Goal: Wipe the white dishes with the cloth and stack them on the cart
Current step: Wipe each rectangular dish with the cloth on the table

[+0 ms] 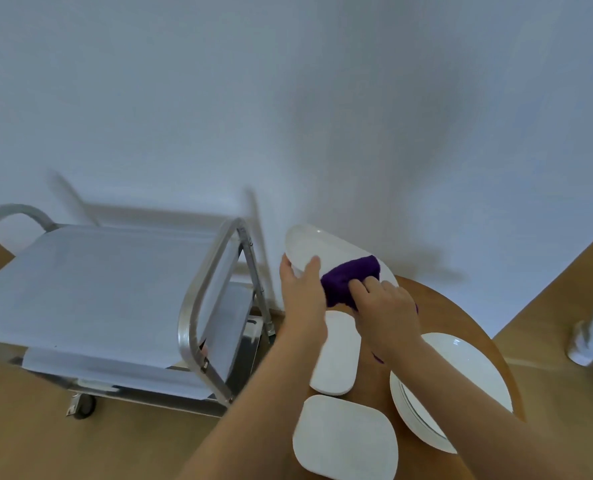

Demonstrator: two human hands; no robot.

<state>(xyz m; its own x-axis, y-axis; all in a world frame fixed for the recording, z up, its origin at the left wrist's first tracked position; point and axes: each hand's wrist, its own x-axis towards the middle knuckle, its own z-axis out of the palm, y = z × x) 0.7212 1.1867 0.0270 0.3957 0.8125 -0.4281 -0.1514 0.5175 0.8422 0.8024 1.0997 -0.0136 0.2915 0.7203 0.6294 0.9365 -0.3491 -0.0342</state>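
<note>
Above the round wooden table (461, 306), the left hand (300, 289) holds a long white dish (322, 245) by its near edge, thumb curled over the rim. The right hand (388, 306) presses a purple cloth (352, 277) onto that dish, fingers bunched around it. On the table lie an oblong plate (338, 362), a square plate (345, 439) and stacked round plates (450, 382). The metal cart (191, 306) stands left of the table.

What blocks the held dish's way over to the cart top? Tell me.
The cart's metal handle frame rises at the near end of the cart top, between it and the oval dish that the left hand holds. The dish would likely need to go over or around it. Nothing lies on the visible top.
</note>
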